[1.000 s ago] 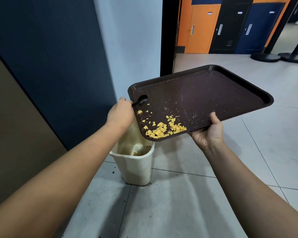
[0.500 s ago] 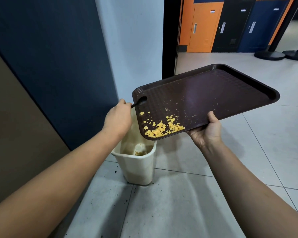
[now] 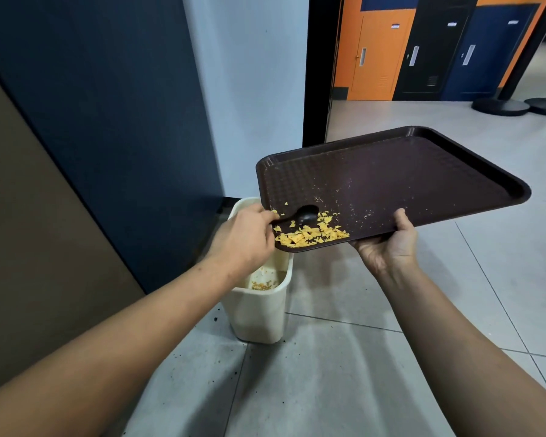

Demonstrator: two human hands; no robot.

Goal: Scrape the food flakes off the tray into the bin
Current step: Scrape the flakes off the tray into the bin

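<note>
A dark brown tray [image 3: 423, 171] tilts down to the left, its low corner over a cream bin [image 3: 259, 313]. Yellow food flakes [image 3: 309, 235] are heaped at that low corner, with fine crumbs scattered higher up. My right hand [image 3: 388, 247] grips the tray's near edge from below, thumb on the rim. My left hand [image 3: 243, 239] holds the handle of a black spoon [image 3: 304, 216], whose bowl lies on the tray just above the heap. Some flakes lie inside the bin.
A dark blue wall panel [image 3: 108, 121] and a pale wall stand close behind the bin. Dark crumbs dot the grey floor tiles [image 3: 297, 389]. Beyond a doorway are orange and dark lockers [image 3: 407, 48] and black post bases [image 3: 501, 107].
The spoon has swept from the tray's upper left corner down to the flake heap. The flakes are bunched closer to the low edge, and the tray has shifted slightly right.
</note>
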